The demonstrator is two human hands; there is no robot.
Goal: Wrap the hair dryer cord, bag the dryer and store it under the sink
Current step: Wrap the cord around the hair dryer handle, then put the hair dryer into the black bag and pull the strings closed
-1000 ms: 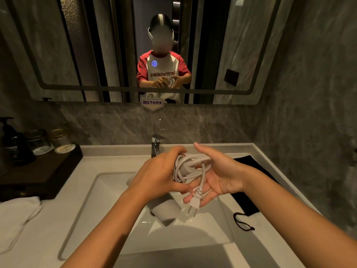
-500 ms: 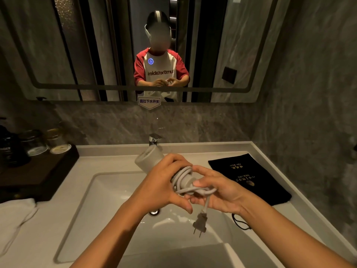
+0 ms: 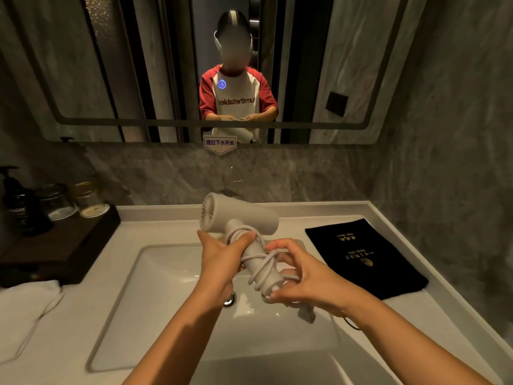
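Observation:
A pale grey hair dryer (image 3: 238,218) hangs over the white sink basin (image 3: 166,273), barrel up and pointing right, handle slanting down toward me. Its cord (image 3: 263,266) is wound in several loops around the handle. My left hand (image 3: 219,254) grips the upper part of the handle. My right hand (image 3: 302,276) is closed around the handle's lower end and the cord, with the plug (image 3: 306,315) dangling just below it. A black drawstring bag (image 3: 363,257) with gold print lies flat on the counter to the right, apart from both hands.
A faucet (image 3: 230,193) stands behind the dryer. At the left, a dark wooden tray (image 3: 55,245) carries a pump bottle (image 3: 16,201) and glass jars. A white towel (image 3: 25,315) lies at the front left. A mirror and stone walls close in the back and right.
The dryer has turned upright, so its barrel now shows above my left hand. The loose cord end has been drawn round the handle and the plug hangs shorter under my right hand.

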